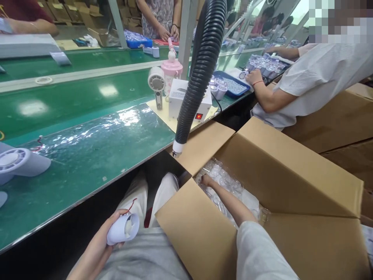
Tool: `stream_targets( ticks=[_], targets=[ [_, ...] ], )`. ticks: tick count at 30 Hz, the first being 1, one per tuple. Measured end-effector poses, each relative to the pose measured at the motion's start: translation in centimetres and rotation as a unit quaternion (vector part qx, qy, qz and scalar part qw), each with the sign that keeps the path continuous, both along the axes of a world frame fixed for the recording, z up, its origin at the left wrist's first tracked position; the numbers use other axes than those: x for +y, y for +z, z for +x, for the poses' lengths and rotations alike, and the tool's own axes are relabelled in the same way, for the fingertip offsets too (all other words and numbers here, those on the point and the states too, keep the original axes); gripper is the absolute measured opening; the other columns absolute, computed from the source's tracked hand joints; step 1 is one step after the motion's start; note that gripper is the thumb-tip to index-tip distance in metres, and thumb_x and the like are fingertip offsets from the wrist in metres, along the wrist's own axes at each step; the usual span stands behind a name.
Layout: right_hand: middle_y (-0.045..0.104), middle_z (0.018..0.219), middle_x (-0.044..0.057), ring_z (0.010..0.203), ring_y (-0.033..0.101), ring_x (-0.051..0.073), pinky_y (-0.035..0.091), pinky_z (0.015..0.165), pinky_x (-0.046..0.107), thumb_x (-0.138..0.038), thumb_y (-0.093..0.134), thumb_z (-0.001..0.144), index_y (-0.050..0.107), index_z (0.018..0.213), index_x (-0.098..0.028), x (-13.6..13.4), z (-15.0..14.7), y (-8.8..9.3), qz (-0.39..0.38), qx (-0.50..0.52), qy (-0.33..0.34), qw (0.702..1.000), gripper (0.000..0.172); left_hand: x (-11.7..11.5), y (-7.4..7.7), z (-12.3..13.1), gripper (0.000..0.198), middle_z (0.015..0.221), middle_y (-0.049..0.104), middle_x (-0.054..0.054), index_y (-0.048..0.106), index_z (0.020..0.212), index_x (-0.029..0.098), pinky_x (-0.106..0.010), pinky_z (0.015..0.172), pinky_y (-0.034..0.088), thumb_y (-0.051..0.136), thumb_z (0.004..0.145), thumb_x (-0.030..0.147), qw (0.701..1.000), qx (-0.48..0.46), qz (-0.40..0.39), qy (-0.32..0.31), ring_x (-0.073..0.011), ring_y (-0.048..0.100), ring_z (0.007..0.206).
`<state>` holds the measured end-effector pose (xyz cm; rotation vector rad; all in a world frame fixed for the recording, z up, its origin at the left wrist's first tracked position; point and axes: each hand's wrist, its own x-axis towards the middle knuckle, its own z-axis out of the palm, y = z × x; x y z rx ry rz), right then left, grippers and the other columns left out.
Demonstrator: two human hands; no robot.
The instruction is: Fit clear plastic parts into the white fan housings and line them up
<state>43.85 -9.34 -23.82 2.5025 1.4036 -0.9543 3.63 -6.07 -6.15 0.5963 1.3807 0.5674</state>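
My left hand (101,239) is wrapped round a pale lavender fan housing (122,229), a hollow cylinder whose open end faces right. A thin red wire sticks up from it. My right hand (206,180) reaches down into an open cardboard box (303,171) at its far left corner. Its fingers are closed among clear plastic parts (225,179), and what they pinch is too small and partly hidden. More lavender fan housings (26,163) lie at the left on the green bench (96,155).
A black corrugated hose (201,74) hangs over the bench edge, its tip above a box flap. Behind it stand a white device with a red switch (199,116), a handheld fan (157,83) and a pink cup (171,70). A co-worker (320,70) sits at the right beside a blue tray (236,85).
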Motion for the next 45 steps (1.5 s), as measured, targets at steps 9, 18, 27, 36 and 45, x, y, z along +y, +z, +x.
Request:
stream_targets(
  ticks=[9, 18, 27, 36, 45],
  targets=[
    [0.059, 0.123, 0.012, 0.108, 0.062, 0.021, 0.054, 0.085, 0.035, -0.035, 0.023, 0.099, 0.056, 0.118, -0.016, -7.0, -1.4, 13.1, 0.223, 0.133, -0.086, 0.962, 0.042, 1.7, 0.9, 0.4, 0.029, 0.074, 0.059, -0.002, 0.066, 0.085, 0.016, -0.018, 0.038, 0.035, 0.066, 0.073, 0.043, 0.984, -0.074, 0.045, -0.155, -0.0115, 0.051, 0.055],
    [0.047, 0.140, 0.013, 0.120, 0.053, 0.033, 0.051, 0.092, 0.049, -0.033, 0.056, 0.090, 0.056, 0.131, -0.029, -7.0, -19.2, 22.5, 0.365, 0.073, 0.227, 0.900, 0.042, 2.5, 3.8, 1.7, 0.023, 0.099, 0.064, -0.007, 0.070, 0.088, 0.018, -0.030, 0.086, 0.043, 0.054, 0.089, 0.033, 0.818, -0.073, 0.354, -0.448, -0.0211, 0.059, 0.096],
    [0.060, 0.106, 0.006, 0.100, 0.060, 0.020, 0.050, 0.084, 0.033, -0.035, 0.059, 0.089, 0.065, 0.067, -0.019, -5.2, -21.4, 23.9, 0.359, 0.358, 0.011, 0.862, 0.028, 2.6, 3.4, -0.3, 0.068, 0.116, 0.056, -0.009, 0.065, 0.116, 0.025, -0.040, 0.095, 0.046, 0.086, 0.055, 0.046, 0.750, 0.000, 0.508, -0.423, -0.0263, 0.056, 0.108],
    [0.068, 0.118, 0.007, 0.112, 0.062, 0.027, 0.054, 0.090, 0.041, -0.035, 0.075, 0.075, 0.075, 0.084, -0.023, -5.1, -20.5, 23.7, 0.395, 0.464, -0.034, 0.792, 0.015, 1.6, 4.3, -0.5, 0.062, 0.126, 0.057, -0.009, 0.053, 0.131, 0.026, -0.034, 0.083, 0.056, 0.077, 0.073, 0.030, 0.831, -0.132, 0.344, -0.416, -0.0210, 0.063, 0.099],
    [0.059, 0.134, 0.007, 0.122, 0.057, 0.023, 0.049, 0.104, 0.035, -0.027, 0.076, 0.077, 0.060, 0.117, -0.026, -7.0, -20.7, 23.5, 0.455, 0.287, 0.176, 0.824, 0.043, 1.3, 4.6, -1.7, 0.070, 0.134, 0.053, -0.008, 0.049, 0.136, 0.032, -0.031, 0.083, 0.056, 0.079, 0.072, 0.028, 0.831, -0.183, 0.301, -0.430, -0.0226, 0.060, 0.109]
  ],
)
